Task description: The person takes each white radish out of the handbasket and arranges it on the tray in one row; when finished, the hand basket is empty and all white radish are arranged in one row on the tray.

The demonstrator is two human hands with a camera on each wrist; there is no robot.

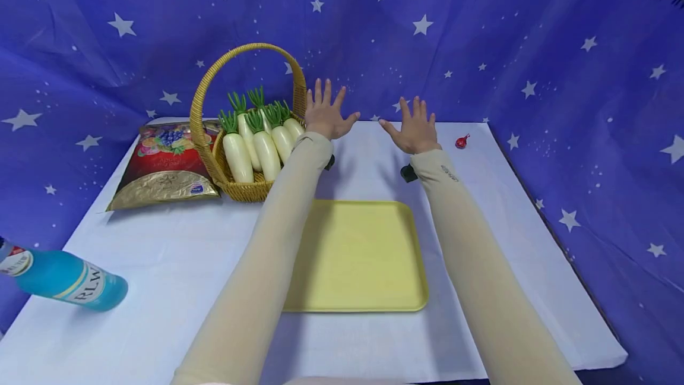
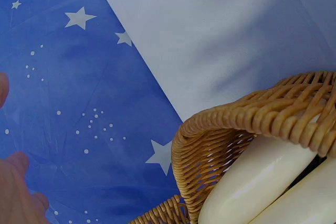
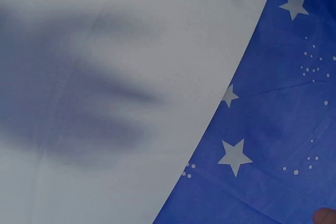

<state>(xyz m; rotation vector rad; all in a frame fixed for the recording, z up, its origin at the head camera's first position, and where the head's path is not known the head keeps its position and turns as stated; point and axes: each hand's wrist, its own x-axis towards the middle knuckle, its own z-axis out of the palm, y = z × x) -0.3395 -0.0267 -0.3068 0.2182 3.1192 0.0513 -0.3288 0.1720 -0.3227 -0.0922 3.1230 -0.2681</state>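
Note:
Both arms reach forward over the white table. My left hand (image 1: 325,116) has its fingers spread and holds nothing; it is beside the right end of a wicker basket (image 1: 248,192). Several white radishes (image 1: 265,153) with green tops stand in that basket, partly hidden by the left sleeve. In the left wrist view the basket's woven rim (image 2: 236,114) and pale radishes (image 2: 262,177) fill the lower right. My right hand (image 1: 415,132) is also spread and holds nothing, with a small red object (image 1: 462,141) on the table to its right.
A yellow tray (image 1: 363,254) lies between the forearms, its left side covered by the left sleeve. Left of the basket rests a red and gold candy bag (image 1: 165,165). A blue bottle (image 1: 69,281) is at the near left. Blue starry cloth (image 1: 369,34) hangs behind the table.

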